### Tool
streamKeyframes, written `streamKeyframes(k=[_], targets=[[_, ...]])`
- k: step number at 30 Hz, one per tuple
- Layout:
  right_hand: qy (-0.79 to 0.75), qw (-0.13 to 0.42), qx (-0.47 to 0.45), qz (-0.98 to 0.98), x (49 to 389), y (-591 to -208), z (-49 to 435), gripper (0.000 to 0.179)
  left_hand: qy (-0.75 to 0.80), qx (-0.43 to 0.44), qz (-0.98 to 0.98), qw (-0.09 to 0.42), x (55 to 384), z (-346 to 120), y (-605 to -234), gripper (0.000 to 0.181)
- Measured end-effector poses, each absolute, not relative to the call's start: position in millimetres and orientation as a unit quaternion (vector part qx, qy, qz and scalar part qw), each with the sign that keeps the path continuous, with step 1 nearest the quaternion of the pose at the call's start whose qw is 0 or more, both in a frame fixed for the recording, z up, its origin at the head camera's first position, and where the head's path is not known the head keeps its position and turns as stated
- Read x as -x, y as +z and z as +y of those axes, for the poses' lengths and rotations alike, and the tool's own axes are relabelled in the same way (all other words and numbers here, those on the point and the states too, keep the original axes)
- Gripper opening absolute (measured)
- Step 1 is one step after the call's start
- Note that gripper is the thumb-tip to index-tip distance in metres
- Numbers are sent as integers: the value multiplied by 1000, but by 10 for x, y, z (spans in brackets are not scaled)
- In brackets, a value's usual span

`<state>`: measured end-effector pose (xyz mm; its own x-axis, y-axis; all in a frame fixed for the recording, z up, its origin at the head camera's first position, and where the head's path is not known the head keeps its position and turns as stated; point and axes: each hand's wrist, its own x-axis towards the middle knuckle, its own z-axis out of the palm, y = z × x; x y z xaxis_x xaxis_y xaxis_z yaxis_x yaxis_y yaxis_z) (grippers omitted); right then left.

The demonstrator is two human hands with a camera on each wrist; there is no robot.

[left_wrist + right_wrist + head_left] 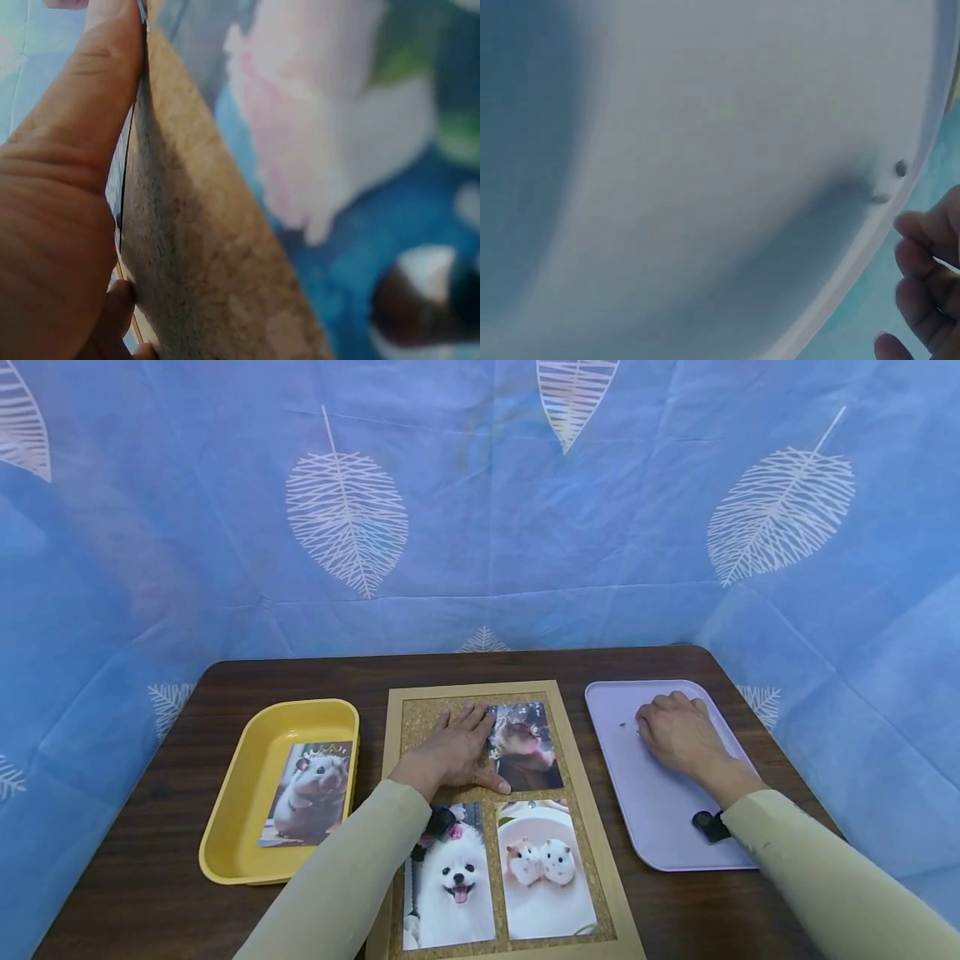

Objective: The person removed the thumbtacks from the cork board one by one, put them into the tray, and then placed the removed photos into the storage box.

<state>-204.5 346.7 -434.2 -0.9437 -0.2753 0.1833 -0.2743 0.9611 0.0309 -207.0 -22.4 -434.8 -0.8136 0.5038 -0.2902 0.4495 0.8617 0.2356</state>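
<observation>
My left hand (457, 752) lies spread over a wood-framed cork board (422, 718), fingers stretched out. Its fingertips and thumb touch the left side and lower edge of a photo of a pink-nosed animal (531, 752) at the board's upper right. Below are a white dog photo (452, 889) and a photo of two hamsters (546, 881). Over the lilac tray (660, 827), my right hand (682, 735) has bent, bunched fingers. Two small pins (901, 168) lie near its fingertips (909, 225). Whether anything is pinched between those fingertips is not visible.
At the left of the dark wooden table (172, 827) stands a yellow basin (240, 793) holding a photo of a crowned hamster (311, 797). A small black object (710, 827) shows at my right wrist. Blue leaf-patterned cloth (480, 527) hangs behind the table and at its sides.
</observation>
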Motion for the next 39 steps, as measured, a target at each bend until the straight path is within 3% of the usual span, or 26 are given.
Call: streamKeyframes(k=[13, 27, 34, 39], targets=[[59, 156, -249, -954, 1755, -4367, 2810, 40, 93, -251, 949, 169, 2072, -234, -4356, 121], [40, 37, -266, -963, 1597, -4440, 2442, 65, 70, -248, 952, 164, 1972, -247, -4347, 120], [27, 25, -260, -965, 1582, -4448, 2418, 65, 74, -232, 959, 146, 1977, -285, -4328, 116], [23, 18, -258, -966, 1581, -4442, 2408, 66, 90, -219, 966, 106, 2017, -317, -4307, 112]])
